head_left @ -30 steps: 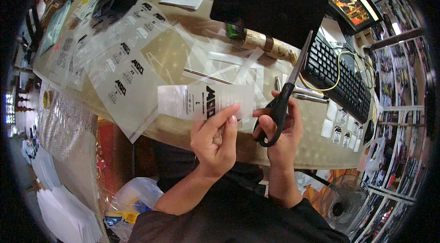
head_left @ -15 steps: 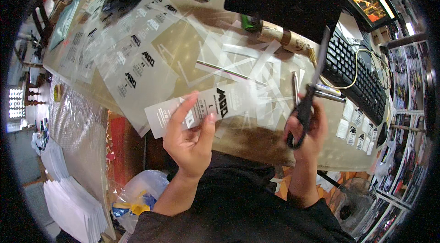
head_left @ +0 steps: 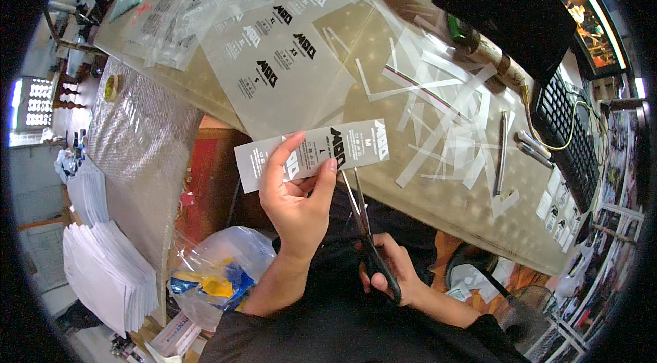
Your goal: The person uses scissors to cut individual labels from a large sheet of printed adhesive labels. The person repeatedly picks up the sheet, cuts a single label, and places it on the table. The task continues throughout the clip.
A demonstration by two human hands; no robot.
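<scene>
Between thumb and fingers, my left hand (head_left: 294, 202) pinches a pale, translucent strip of printed film (head_left: 363, 144) with black and white markings. The strip lies tilted just above the table's near edge. My right hand (head_left: 397, 273) grips black-handled scissors (head_left: 363, 223), its fingers in the loops. The blades are slightly apart and point up, their tips close to the strip's lower edge beside my left thumb. Whether the tips touch the film, I cannot tell. A larger sheet of the same printed film (head_left: 256, 93) lies flat beyond my left hand.
Thin film offcuts (head_left: 414, 110) litter the table's middle. To their right lie a slim metal tool (head_left: 501, 151), pens (head_left: 534, 149), small cut labels (head_left: 560, 216) and a keyboard (head_left: 564, 134). Paper stacks (head_left: 109, 281) and a plastic bag (head_left: 226, 267) sit at the lower left.
My right hand has brought the scissors from the right, near the keyboard, in to the strip's lower edge. The view has turned; my left hand keeps its pinch on the strip.
</scene>
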